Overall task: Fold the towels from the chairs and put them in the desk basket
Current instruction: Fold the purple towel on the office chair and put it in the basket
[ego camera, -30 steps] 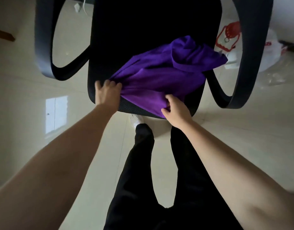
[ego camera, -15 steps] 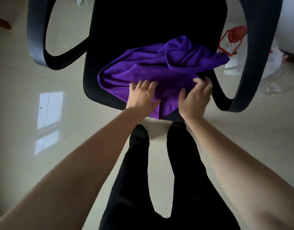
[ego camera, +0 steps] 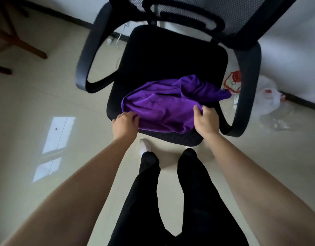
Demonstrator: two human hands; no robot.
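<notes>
A purple towel (ego camera: 169, 105) lies rumpled on the front half of a black office chair's seat (ego camera: 170, 55). My left hand (ego camera: 125, 124) grips the towel's near left edge, fingers curled into the cloth at the seat's front. My right hand (ego camera: 205, 119) pinches the towel's near right part, thumb and fingers closed round a fold. A bunched end of the towel trails off toward the seat's right side. No basket is in view.
The chair's curved black armrests (ego camera: 85, 63) stand on both sides, its mesh backrest (ego camera: 224, 13) behind. My legs in black trousers (ego camera: 170, 192) stand just before the seat. A white plastic bag (ego camera: 266, 100) and a red item lie on the tiled floor at right. Wooden furniture legs (ego camera: 20, 43) are at far left.
My left hand moved left from the towel's middle to its near left edge and gripped it. My right hand now pinches a fold. The view tilted up, showing the backrest.
</notes>
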